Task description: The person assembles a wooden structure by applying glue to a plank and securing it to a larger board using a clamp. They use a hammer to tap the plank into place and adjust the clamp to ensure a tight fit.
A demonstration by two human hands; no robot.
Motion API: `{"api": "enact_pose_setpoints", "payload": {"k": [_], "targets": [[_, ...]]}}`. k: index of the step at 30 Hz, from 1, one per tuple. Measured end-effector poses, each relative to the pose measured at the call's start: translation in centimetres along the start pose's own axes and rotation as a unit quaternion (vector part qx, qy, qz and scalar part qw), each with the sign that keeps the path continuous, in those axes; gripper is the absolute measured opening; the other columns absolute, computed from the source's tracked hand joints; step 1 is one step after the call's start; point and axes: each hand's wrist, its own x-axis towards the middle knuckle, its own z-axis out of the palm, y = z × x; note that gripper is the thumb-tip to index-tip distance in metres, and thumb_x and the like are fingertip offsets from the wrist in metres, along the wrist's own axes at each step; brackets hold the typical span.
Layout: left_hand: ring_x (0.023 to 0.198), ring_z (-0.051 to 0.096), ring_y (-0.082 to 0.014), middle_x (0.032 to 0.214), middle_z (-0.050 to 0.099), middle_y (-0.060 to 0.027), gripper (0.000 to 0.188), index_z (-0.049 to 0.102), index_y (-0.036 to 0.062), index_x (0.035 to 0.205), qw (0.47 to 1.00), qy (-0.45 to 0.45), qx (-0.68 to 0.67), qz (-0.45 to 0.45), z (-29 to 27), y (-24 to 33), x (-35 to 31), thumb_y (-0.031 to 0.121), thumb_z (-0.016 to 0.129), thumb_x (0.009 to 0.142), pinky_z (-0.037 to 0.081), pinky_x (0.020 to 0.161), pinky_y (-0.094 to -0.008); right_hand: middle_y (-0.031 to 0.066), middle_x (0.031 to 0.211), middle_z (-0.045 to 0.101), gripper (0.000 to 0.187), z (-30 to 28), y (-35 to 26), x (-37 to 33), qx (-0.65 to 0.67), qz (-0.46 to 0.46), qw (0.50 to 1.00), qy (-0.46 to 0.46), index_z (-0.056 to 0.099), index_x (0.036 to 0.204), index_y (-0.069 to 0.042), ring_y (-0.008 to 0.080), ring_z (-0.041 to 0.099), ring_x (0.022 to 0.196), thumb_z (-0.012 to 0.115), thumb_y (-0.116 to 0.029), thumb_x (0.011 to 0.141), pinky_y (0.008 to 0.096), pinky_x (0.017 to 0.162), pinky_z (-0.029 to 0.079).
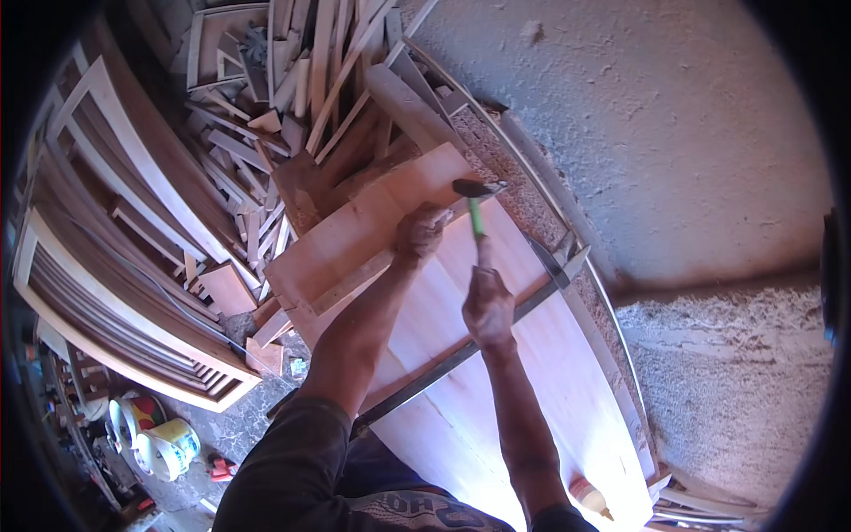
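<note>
A hammer [476, 206] with a dark head and a green-and-wood handle is gripped in my right hand [488, 309]. Its head is raised close to the far right end of a wooden board [341, 226], which sits across a wide pale wood panel [443, 306]. My left hand [420, 233] is closed at the board's near edge, just left of the hammer head. What its fingers pinch is too small to tell. A dark metal bar [425, 377] crosses the panel between me and the board.
A bottle [589, 496] lies on the panel at the lower right. Slatted wooden frames [133, 310] lean at the left, with offcuts [257, 151] piled beyond. White buckets [168, 448] stand on the floor at lower left. A rough wall [674, 133] rises on the right.
</note>
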Motion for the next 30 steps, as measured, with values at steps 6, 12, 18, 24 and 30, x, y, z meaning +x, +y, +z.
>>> {"api": "enact_pose_setpoints", "payload": {"k": [6, 12, 18, 24, 30], "targets": [[0.089, 0.068, -0.0294, 0.098, 0.069, -0.0102, 0.015, 0.07, 0.0104, 0.099, 0.999, 0.014, 0.012, 0.039, -0.4, 0.9, 0.6, 0.016, 0.072, 0.085, 0.055, 0.078, -0.0412, 0.0255, 0.079, 0.067, 0.061, 0.8, 1.6, -1.7, 0.07, 0.094, 0.993, -0.031, 0.028, 0.158, -0.016, 0.0418, 0.066, 0.065, 0.049, -0.011, 0.101, 0.0517, 0.056, 0.05], [0.092, 0.064, -0.0314, 0.104, 0.063, -0.0111, 0.039, 0.065, 0.0136, 0.117, 0.982, -0.01, 0.158, 0.106, -4.6, 0.9, -1.8, 0.029, 0.076, 0.083, 0.052, 0.077, -0.0447, 0.0253, 0.084, 0.068, 0.062, 0.2, 4.2, -9.1, 0.119, 0.139, 0.981, 0.064, 0.025, 0.159, -0.019, 0.0344, 0.068, 0.071, 0.047, -0.009, 0.103, 0.0397, 0.062, 0.053], [0.09, 0.059, -0.0321, 0.098, 0.058, -0.0109, 0.044, 0.064, 0.0151, 0.121, 0.963, -0.067, 0.222, 0.137, -5.9, -0.2, -3.3, 0.032, 0.076, 0.082, 0.05, 0.076, -0.0468, 0.0167, 0.068, 0.058, 0.061, -0.9, 3.5, -12.3, 0.178, 0.26, 0.948, 0.033, 0.024, 0.16, -0.019, 0.0167, 0.051, 0.06, 0.044, -0.008, 0.103, 0.0289, 0.057, 0.042], [0.088, 0.059, -0.0317, 0.094, 0.057, -0.0108, 0.044, 0.063, 0.015, 0.122, 0.969, -0.099, 0.201, 0.102, -4.7, 1.9, -4.8, 0.03, 0.075, 0.082, 0.051, 0.074, -0.0462, 0.0247, 0.09, 0.069, 0.061, -1.4, 3.4, -12.8, 0.185, 0.254, 0.949, 0.027, 0.024, 0.16, -0.017, 0.0163, 0.054, 0.061, 0.044, -0.006, 0.103, 0.0311, 0.059, 0.047], [0.085, 0.06, -0.0319, 0.093, 0.055, -0.0112, 0.042, 0.062, 0.0157, 0.119, 0.965, -0.099, 0.209, 0.128, -3.9, 0.5, -7.0, 0.028, 0.073, 0.081, 0.052, 0.071, -0.0471, 0.0277, 0.097, 0.069, 0.063, -3.5, 1.6, -11.0, 0.164, 0.153, 0.974, -0.014, 0.025, 0.159, -0.015, 0.0347, 0.07, 0.071, 0.047, -0.003, 0.101, 0.0399, 0.064, 0.053]]}}
